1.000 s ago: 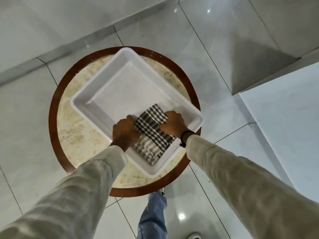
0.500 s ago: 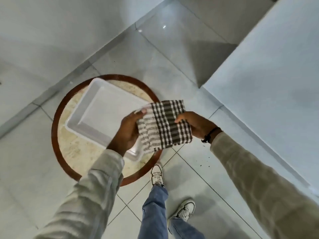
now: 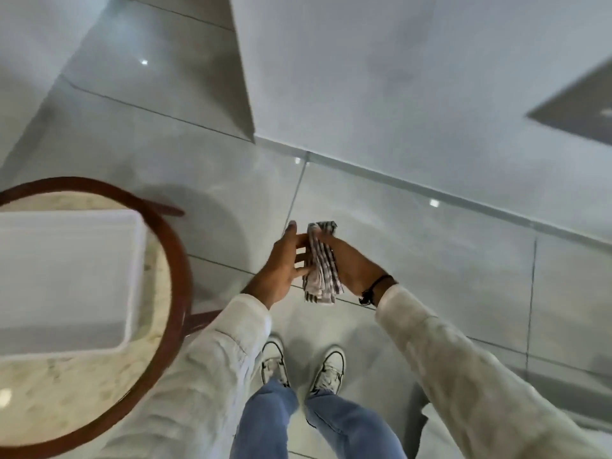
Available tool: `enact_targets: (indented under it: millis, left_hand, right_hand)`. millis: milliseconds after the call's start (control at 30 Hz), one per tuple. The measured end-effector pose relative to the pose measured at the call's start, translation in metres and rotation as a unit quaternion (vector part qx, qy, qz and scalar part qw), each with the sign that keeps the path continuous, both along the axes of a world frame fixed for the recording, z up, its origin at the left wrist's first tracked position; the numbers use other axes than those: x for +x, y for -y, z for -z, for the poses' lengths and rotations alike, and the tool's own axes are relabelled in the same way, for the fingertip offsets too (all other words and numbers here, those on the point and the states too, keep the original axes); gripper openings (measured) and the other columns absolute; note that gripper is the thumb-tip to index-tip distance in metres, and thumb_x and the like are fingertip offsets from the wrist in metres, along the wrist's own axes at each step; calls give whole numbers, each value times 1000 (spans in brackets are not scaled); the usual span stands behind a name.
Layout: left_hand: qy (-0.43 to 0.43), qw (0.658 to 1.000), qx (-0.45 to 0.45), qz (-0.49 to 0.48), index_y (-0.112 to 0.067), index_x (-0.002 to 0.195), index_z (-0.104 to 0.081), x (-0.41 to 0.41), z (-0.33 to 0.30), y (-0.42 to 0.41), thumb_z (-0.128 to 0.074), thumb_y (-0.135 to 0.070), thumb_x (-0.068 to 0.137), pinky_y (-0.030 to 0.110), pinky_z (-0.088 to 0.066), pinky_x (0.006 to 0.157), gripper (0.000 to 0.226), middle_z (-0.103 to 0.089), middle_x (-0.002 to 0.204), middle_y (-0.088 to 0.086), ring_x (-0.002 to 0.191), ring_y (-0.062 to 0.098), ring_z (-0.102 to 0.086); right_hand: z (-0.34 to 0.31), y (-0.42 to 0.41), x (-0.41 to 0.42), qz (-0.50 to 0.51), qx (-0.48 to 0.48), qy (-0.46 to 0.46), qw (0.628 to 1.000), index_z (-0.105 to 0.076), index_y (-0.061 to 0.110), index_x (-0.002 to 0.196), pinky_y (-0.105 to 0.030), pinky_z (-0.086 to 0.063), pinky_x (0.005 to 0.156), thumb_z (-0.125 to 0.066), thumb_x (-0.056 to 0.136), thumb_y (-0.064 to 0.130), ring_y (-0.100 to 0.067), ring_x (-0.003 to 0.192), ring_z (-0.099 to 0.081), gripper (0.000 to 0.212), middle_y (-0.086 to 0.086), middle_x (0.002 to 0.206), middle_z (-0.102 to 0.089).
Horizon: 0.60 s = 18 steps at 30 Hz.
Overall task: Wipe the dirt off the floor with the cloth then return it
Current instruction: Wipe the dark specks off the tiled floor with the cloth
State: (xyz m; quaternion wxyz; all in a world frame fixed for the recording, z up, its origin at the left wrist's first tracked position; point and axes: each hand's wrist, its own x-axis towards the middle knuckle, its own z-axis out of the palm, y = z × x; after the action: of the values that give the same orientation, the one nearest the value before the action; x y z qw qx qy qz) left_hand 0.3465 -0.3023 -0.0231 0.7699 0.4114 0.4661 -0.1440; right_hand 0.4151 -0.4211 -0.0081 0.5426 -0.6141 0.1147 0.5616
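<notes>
The checked black-and-white cloth (image 3: pixel 320 265) is folded up and held in the air between both hands, above the grey floor tiles (image 3: pixel 414 260). My right hand (image 3: pixel 351 263) grips it from the right side. My left hand (image 3: pixel 284 263) touches its left side with the fingers spread. The white tray (image 3: pixel 66 283) stands with nothing in it on the round table at the left. The picture is blurred and I cannot make out any dirt on the floor.
The round marble-topped table with a brown wooden rim (image 3: pixel 178 260) stands at the left. A white wall (image 3: pixel 430 77) runs across the right and back. My white shoes (image 3: pixel 301 362) and jeans are directly below the hands.
Both hands lifted the cloth out of the tray and carried it to the right, off the table. The cloth is now bunched narrower. The view has swung right, toward the floor by the wall.
</notes>
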Motion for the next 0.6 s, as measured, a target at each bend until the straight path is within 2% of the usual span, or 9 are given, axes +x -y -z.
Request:
enact_targets:
  millis: [67, 133, 200, 233, 300, 367, 433, 533, 600]
  left_hand:
    - [-3, 999, -19, 40, -12, 113, -72, 9, 49, 25, -28, -51, 114, 45, -59, 96, 59, -74, 114, 5, 102, 24, -71]
    - [-9, 998, -4, 67, -15, 104, -71, 15, 111, 42, -37, -41, 115, 51, -58, 105, 45, -73, 122, 10, 101, 29, -71]
    - [-39, 980, 134, 143, -10, 118, -73, 15, 182, 46, -47, -28, 112, 50, -52, 118, 32, -71, 138, 16, 117, 34, -69]
    - [-46, 950, 228, 207, -9, 131, -70, 12, 223, 46, -47, -24, 111, 46, -47, 122, 34, -67, 147, 17, 130, 35, -64]
    - [-29, 867, 376, 325, -7, 155, -54, 4, 305, 44, -42, -22, 113, 41, -35, 130, 46, -51, 166, 16, 154, 33, -46]
    - [-38, 778, 469, 416, -10, 167, -33, -2, 382, 36, -37, -26, 114, 47, -23, 136, 56, -25, 180, 11, 167, 32, -24]
    - [-68, 698, 532, 475, -15, 172, -19, -7, 455, 31, -34, -29, 114, 54, -15, 137, 62, -5, 184, 6, 170, 32, -6]
    - [-72, 639, 600, 475, -13, 173, -12, -9, 536, 21, -35, -29, 113, 58, -10, 136, 66, 2, 183, 8, 171, 33, -1]
    - [-67, 616, 639, 455, -10, 172, -10, -8, 582, 12, -35, -27, 112, 59, -10, 136, 68, 2, 183, 11, 171, 34, -2]
  right_hand:
    - [57, 39, 2, 25, -53, 29, 998, -58, -5, 141, -48, -57, 100, -56, 106, 16, -42, 114, -68, 40, -32, 137, -66]
    - [129, 74, 3, 65, -115, 65, 989, -61, -11, 134, -50, -58, 97, -56, 101, -1, -42, 109, -69, 35, -34, 133, -68]
    - [199, 103, 6, 103, -162, 76, 978, -66, -13, 124, -49, -61, 90, -57, 101, 0, -40, 99, -70, 28, -30, 121, -71]
    - [237, 116, 6, 126, -194, 83, 969, -68, -9, 119, -49, -61, 90, -58, 102, 6, -40, 100, -71, 25, -28, 119, -72]
    - [316, 140, 9, 127, -284, 129, 942, -72, 1, 114, -49, -60, 97, -56, 105, 27, -43, 109, -71, 32, -26, 120, -75]
    - [383, 158, 11, 80, -359, 188, 911, -70, 5, 112, -39, -53, 89, -49, 106, 43, -44, 112, -69, 45, -24, 118, -74]
    - [445, 168, 15, 9, -402, 243, 883, -66, 4, 116, -37, -43, 82, -46, 105, 36, -46, 115, -64, 39, -26, 122, -72]
    - [516, 164, 21, -58, -434, 302, 847, -58, 5, 124, -43, -45, 85, -48, 98, 17, -49, 115, -62, 31, -28, 124, -68]
    - [552, 152, 22, -125, -428, 332, 831, -55, 8, 132, -47, -50, 93, -50, 99, 27, -48, 118, -63, 39, -25, 131, -66]
